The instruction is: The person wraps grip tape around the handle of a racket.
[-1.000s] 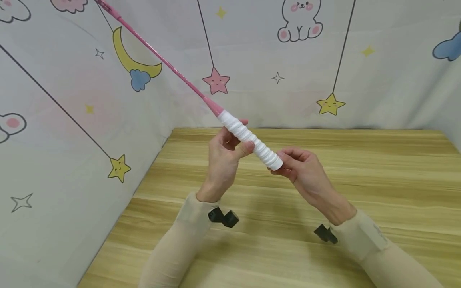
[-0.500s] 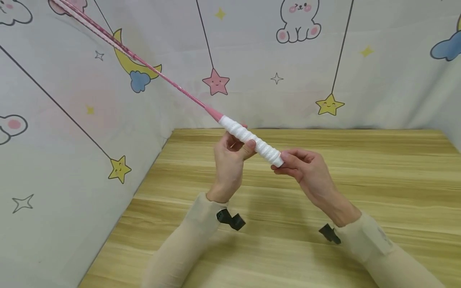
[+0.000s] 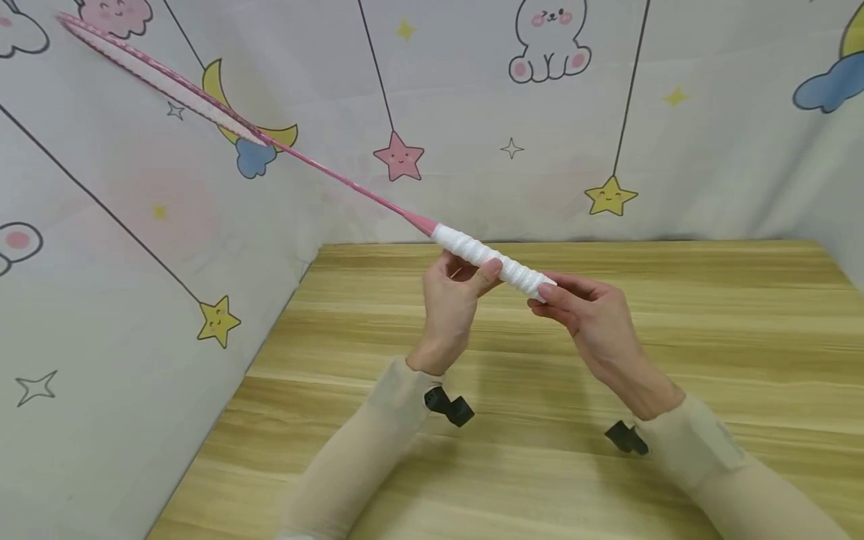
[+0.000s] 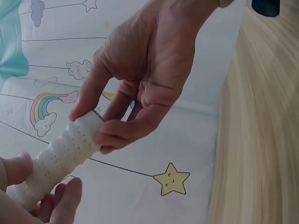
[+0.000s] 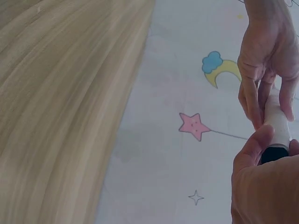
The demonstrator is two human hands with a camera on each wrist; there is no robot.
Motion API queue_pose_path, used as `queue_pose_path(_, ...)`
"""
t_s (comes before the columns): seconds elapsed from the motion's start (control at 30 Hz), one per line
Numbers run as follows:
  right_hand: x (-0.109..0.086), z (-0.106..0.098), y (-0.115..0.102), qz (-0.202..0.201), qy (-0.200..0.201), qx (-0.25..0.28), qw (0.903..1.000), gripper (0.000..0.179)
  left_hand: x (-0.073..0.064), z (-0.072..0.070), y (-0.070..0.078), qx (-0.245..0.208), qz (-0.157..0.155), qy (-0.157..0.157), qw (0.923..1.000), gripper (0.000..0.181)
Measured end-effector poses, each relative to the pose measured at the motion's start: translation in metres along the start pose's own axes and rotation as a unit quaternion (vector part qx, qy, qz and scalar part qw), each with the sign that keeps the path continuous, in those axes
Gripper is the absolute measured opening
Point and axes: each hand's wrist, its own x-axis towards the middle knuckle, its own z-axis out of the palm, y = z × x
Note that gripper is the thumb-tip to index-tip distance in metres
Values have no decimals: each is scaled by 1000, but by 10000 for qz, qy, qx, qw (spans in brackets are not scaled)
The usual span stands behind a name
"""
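A pink badminton racket is held up over the table, slanting from its head at upper left down to the handle. White ribbed wrap covers that handle. My left hand grips the wrap around its middle, thumb on top and fingers behind. With thumb and fingers, my right hand pinches the butt end. In the right wrist view a dark butt cap shows at that end. The left wrist view shows small dots on the wrap.
Below the hands lies a wood-grain table. A pale cloth backdrop with cartoon stars, a moon and clouds stands behind and to the left; the racket head overlaps it in the head view. A black camera sits at the left wrist.
Both hands have shifted right with the racket. Its head end has swung lower, so the racket lies flatter and the whole head now shows, seen nearly edge-on.
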Motion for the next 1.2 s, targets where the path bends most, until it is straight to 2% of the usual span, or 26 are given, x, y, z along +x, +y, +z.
queue_pose_path(0.1,1,-7,-2,70,72,240,9997,17,2,-5,1,207,-82,-280,9994,25)
queue_pose_path(0.2,2,-14,-6,34,38,369,9993,17,7,-14,3,110,-136,-333,9993,25)
queue_pose_path(0.47,6,-37,-10,153,-112,361,9992,20,18,-36,7,36,-74,-77,9999,23)
queue_pose_path(0.73,12,-72,-13,455,-221,268,9984,24,22,-46,-7,-513,-661,367,9958,25)
queue_pose_path(0.83,15,-85,-15,600,-155,170,9979,25,25,-48,-15,-806,-958,552,9906,22)
queue_pose_path(0.97,21,-99,-14,824,-22,15,9966,23,29,-51,-27,-1231,-1423,897,9780,11)
queue_pose_path(1.03,24,-105,-14,903,21,-121,9958,22,31,-54,-33,-1346,-1545,1013,9735,11)
queue_pose_path(1.13,28,-113,-15,934,73,-513,9943,20,33,-57,-40,-1445,-1649,1165,9687,14)
queue_pose_path(1.2,31,-118,-15,888,87,-1105,9899,19,35,-59,-44,-1550,-1747,1239,9644,13)
